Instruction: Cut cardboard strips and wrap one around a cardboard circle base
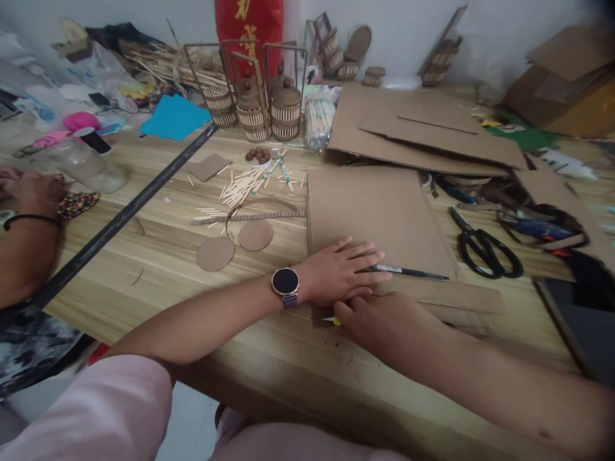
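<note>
Cardboard sheet lay flat on the bench in front of you, partly under your left hand. Judging by looks: light, stiff enough to stay flat, easy to crease or crush at the edges. Matte, so decent grip for skin, but probably light enough to skid if nothing pressed on it. Couldn't tell whether it was one layer or several. Best hold looked like a flat palm on its face, or a pinch at its left edge. Its near edge was the bad spot, with the tool right there.

Left fingers: spread, gripping nothing visible, flat over the sheet's near part. Their tips were right by one end of the pen on the sheet; couldn't tell if they touched it.

Right hand: fingers curled closed around what looked like a yellow cutter, just off the sheet's near edge and close by your left hand. Most of that grip was hidden.

Scissors lay right of the sheet, two cardboard discs left of it.
</note>
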### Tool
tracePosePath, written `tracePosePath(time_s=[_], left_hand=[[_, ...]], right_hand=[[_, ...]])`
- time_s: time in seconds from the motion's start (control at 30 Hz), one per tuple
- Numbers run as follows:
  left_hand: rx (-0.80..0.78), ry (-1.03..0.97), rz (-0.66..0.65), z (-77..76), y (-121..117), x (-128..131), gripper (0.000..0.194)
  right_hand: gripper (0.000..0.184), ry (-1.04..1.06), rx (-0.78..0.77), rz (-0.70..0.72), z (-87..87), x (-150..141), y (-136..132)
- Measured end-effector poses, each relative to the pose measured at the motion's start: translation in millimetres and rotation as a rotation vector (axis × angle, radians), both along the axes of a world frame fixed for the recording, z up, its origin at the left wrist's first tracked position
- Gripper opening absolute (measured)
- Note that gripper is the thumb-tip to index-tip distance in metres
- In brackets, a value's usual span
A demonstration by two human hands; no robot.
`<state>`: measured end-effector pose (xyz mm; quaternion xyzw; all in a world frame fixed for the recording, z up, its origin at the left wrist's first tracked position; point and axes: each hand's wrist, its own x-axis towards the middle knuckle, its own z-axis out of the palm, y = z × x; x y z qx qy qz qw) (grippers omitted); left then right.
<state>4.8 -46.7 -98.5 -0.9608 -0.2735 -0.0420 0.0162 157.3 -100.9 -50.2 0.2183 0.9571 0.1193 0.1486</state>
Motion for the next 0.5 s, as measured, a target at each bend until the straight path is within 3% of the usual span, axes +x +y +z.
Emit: tracePosePath(time_s=[0.5], left_hand=[[0.016, -0.03, -0.006, -1.4, 0, -1, 0.046]], right_hand=[[0.03, -0.148, -0.046, -0.037, 12.3, -15, -5]])
